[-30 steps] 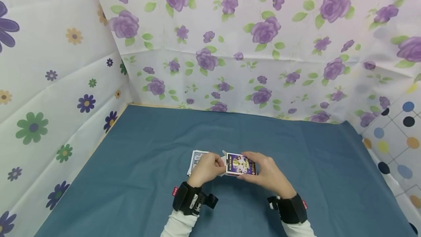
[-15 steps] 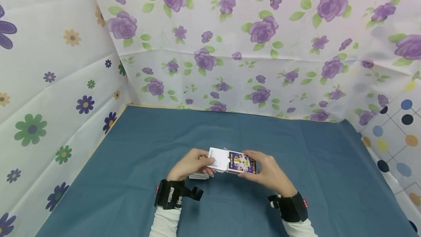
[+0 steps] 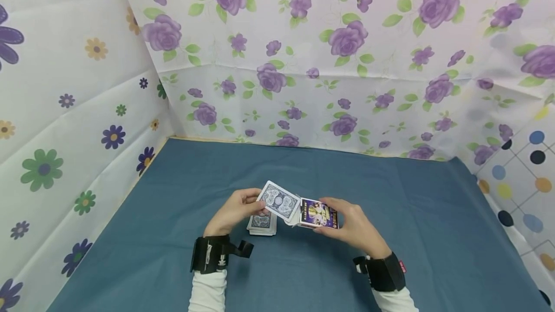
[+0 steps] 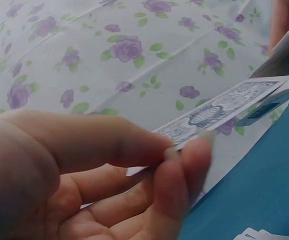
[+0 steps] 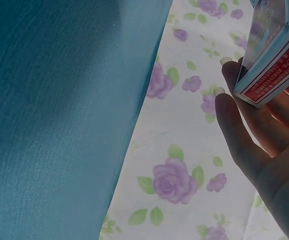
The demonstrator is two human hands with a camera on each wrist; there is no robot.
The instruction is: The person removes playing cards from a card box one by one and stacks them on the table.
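Note:
My left hand (image 3: 234, 212) pinches a playing card (image 3: 279, 200) at its left end, between thumb and fingers. The card shows a blue-grey patterned back and slopes down to the right. In the left wrist view the card (image 4: 219, 109) reaches to the opening of a white-edged box. My right hand (image 3: 354, 227) grips that purple playing-card box (image 3: 318, 214) by its long sides, thumb nearest me. A red label shows on one side of the box (image 5: 274, 67) in the right wrist view. A pile of cards (image 3: 262, 225) lies below the left hand, partly covered by it.
Blue cloth (image 3: 208, 172) covers the table. A hanging sheet with purple roses (image 3: 270, 78) closes off the back, and a flowered sheet (image 3: 82, 153) stands along the left. A dotted sheet (image 3: 520, 182) borders the right side.
My left hand has moved left from the box's opening and now holds the card out with its patterned back showing; half a second ago a white surface showed there. The right hand stays put.

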